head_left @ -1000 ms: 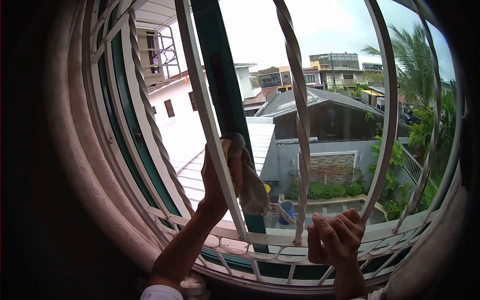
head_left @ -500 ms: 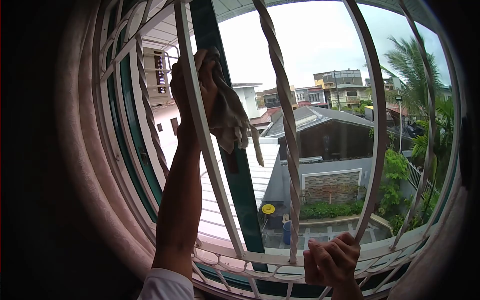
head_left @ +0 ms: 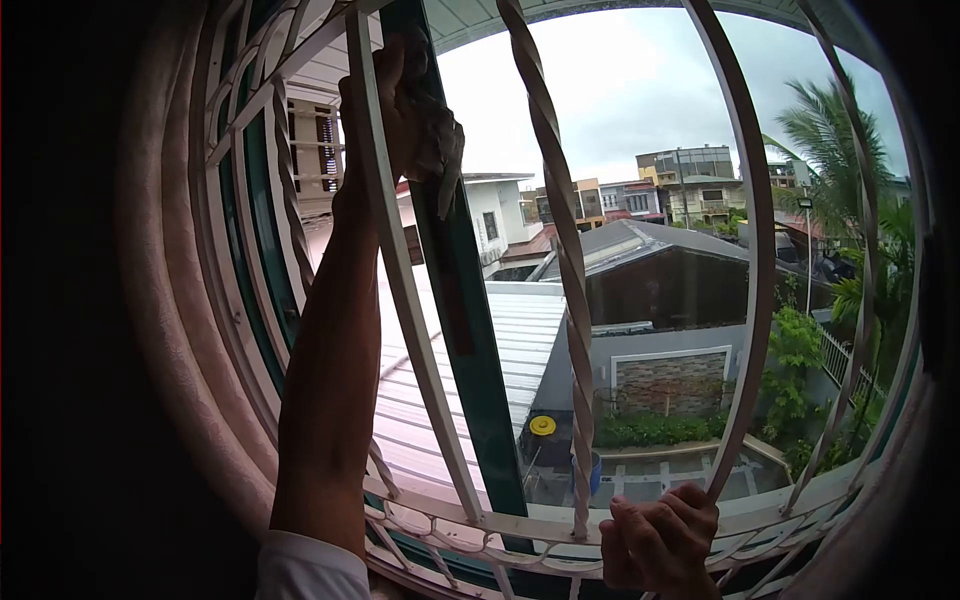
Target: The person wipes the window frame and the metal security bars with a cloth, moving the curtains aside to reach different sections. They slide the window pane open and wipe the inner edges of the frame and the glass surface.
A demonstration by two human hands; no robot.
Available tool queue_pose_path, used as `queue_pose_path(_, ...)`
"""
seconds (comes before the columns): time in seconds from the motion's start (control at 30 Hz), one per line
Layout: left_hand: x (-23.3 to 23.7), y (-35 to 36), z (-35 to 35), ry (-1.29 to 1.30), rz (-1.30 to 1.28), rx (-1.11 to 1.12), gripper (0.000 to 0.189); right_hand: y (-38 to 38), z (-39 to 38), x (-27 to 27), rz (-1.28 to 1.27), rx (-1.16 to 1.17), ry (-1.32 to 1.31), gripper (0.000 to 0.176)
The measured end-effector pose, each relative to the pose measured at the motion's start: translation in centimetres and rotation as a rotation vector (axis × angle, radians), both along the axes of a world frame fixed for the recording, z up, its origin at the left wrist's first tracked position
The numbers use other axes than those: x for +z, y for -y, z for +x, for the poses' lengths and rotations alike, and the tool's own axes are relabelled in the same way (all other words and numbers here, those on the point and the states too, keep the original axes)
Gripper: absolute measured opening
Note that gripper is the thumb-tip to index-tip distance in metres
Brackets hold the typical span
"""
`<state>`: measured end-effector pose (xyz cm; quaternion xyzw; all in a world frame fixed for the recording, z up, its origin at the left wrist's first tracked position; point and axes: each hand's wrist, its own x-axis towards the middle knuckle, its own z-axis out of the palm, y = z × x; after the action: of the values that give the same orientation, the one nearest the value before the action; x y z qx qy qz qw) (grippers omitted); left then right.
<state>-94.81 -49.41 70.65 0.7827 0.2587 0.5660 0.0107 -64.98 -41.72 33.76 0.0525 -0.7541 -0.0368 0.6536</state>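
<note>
My left hand (head_left: 385, 115) reaches up through the window grille and is closed on a grey-brown cloth (head_left: 436, 150), against the green window frame (head_left: 462, 310). A pale flat bar (head_left: 400, 270) of the grille crosses in front of that hand, and the loose end of the cloth hangs down. At the lower right, my right hand (head_left: 660, 538) is wrapped round the bottom of another upright grille bar (head_left: 748, 230).
Twisted bars (head_left: 560, 200) stand between the flat ones, with scrollwork along the bottom. A curtain (head_left: 165, 250) hangs at the left. Outside are a white ribbed roof (head_left: 520, 330), a grey-roofed building (head_left: 670, 270), a yellow round object (head_left: 542, 425) and a palm (head_left: 825, 130).
My left hand has moved up along the green frame with the cloth, which now hangs shorter and more bunched. My right hand stays on its bar. The view has shifted slightly.
</note>
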Motion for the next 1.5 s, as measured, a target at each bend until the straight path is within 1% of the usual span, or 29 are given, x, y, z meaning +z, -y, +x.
queue_pose_path(0.07, -0.4, -1.0, 0.0, 0.037, 0.244, 0.153, 0.036, -0.1, 0.1, -0.2, -0.013, 0.022, 0.004, 0.028)
queue_pose_path(0.17, -3.8, -0.3, -1.0, 0.017, 0.267, 0.168, 0.036, 0.1, 0.5, 0.0, -0.032, 0.053, 0.016, 0.027)
queue_pose_path(0.2, -3.8, 0.0, -0.6, 0.024, 0.258, 0.175, 0.036, 0.2, 0.8, 0.3, 0.013, 0.102, -0.009, 0.025)
queue_pose_path(0.27, -1.8, 1.1, 0.0, -0.062, 0.264, 0.352, 0.039, 0.3, 0.8, 0.8, 0.070, 0.159, -0.030, 0.023)
queue_pose_path(0.3, 0.7, 1.5, -1.1, -0.253, 0.241, 0.412, 0.046, 0.4, 0.5, 1.0, 0.069, 0.164, -0.057, 0.020)
queue_pose_path(0.33, 1.8, 1.5, -1.1, -0.254, 0.247, 0.421, 0.046, 0.4, 0.3, 1.3, 0.070, 0.166, -0.089, 0.017)
queue_pose_path(0.4, 3.1, 1.4, -0.5, 0.032, -0.168, -0.228, 0.051, 0.5, 0.4, 1.4, 0.060, 0.173, -0.089, 0.015)
queue_pose_path(0.43, 2.9, 1.3, -0.2, 0.012, -0.139, -0.181, 0.049, 0.5, 0.5, 1.3, 0.039, 0.172, -0.084, 0.015)
queue_pose_path(0.47, 1.8, 1.3, -0.3, -0.050, -0.028, -0.023, 0.048, 0.4, 0.6, 1.0, 0.031, 0.173, -0.080, 0.015)
queue_pose_path(0.53, -1.0, 1.8, 0.1, -0.150, 0.131, 0.239, 0.044, 0.1, 0.8, 0.0, -0.058, 0.120, 0.050, 0.027)
queue_pose_path(0.67, -7.5, 4.3, 0.8, -0.348, 0.267, 0.705, 0.038, 0.1, 0.7, -0.4, -0.039, 0.147, 0.027, 0.029)
queue_pose_path(0.7, -9.2, 4.7, 0.9, -0.413, 0.293, 0.806, 0.036, 0.3, 0.8, -0.3, -0.052, 0.152, 0.031, 0.029)
queue_pose_path(0.73, -10.5, 5.1, 1.1, -0.404, 0.281, 0.805, 0.036, 0.3, 0.9, -0.3, -0.079, 0.181, 0.048, 0.030)
queue_pose_path(0.8, -12.7, 6.1, 1.4, -1.105, 0.798, 1.359, 0.050, 0.0, 0.4, -0.5, -0.052, 0.176, -0.001, 0.029)
queue_pose_path(0.83, -14.1, 6.1, 0.9, -0.974, 0.599, 1.280, 0.070, -0.1, 0.3, -0.5, -0.057, 0.175, 0.009, 0.029)
queue_pose_path(0.87, -15.9, 6.2, 0.4, -0.926, 0.539, 1.382, 0.081, -0.2, 0.1, -0.4, -0.042, 0.172, -0.005, 0.029)
queue_pose_path(0.93, -18.7, 6.7, 0.5, -0.883, 0.431, 1.389, 0.083, -0.3, 0.0, -0.2, -0.031, 0.169, -0.011, 0.029)
queue_pose_path(0.97, -19.8, 6.8, 0.7, -0.852, 0.438, 1.402, 0.075, -0.2, 0.0, -0.2, -0.022, 0.171, -0.025, 0.029)
queue_pose_path(1.0, -20.6, 7.0, 1.2, -0.849, 0.430, 1.397, 0.075, -0.2, 0.0, -0.2, -0.014, 0.170, -0.038, 0.029)
queue_pose_path(1.07, -21.9, 7.4, 2.1, -0.984, 0.391, 1.460, 0.063, -0.1, -0.1, -0.1, -0.029, 0.186, -0.032, 0.029)
queue_pose_path(1.1, -22.7, 7.1, 2.1, -0.803, 0.329, 1.307, 0.052, 0.0, -0.2, -0.1, -0.033, 0.189, -0.041, 0.028)
queue_pose_path(1.2, -25.4, 7.7, 2.8, -0.739, 0.260, 1.213, 0.053, 0.0, -0.2, -0.1, -0.046, 0.186, -0.047, 0.027)
queue_pose_path(1.23, -26.6, 8.1, 2.6, -0.724, 0.208, 1.171, 0.057, 0.0, 0.0, 0.0, -0.030, 0.170, -0.025, 0.027)
queue_pose_path(1.27, -27.7, 8.6, 2.6, -0.720, 0.121, 1.156, 0.053, -0.1, 0.2, 0.0, -0.015, 0.153, 0.001, 0.027)
queue_pose_path(1.33, -29.2, 9.6, 2.3, -0.811, -0.034, 1.112, 0.042, 0.0, 0.0, 0.0, -0.022, 0.137, 0.022, 0.026)
queue_pose_path(1.37, -29.6, 9.9, 2.1, -0.797, -0.051, 1.102, 0.042, 0.1, -0.1, 0.1, -0.014, 0.121, 0.019, 0.026)
queue_pose_path(1.43, -29.2, 10.5, 2.9, -0.869, -0.190, 1.032, 0.031, 0.2, -0.4, 0.2, -0.005, 0.104, 0.008, 0.023)
queue_pose_path(1.47, -28.9, 10.8, 3.7, -0.832, -0.229, 1.033, 0.032, 0.3, -0.4, 0.1, 0.008, 0.097, -0.014, 0.024)
queue_pose_path(1.5, -29.1, 11.1, 3.7, -0.801, -0.186, 1.057, 0.033, 0.7, -0.1, -0.2, 0.003, 0.110, -0.027, 0.025)
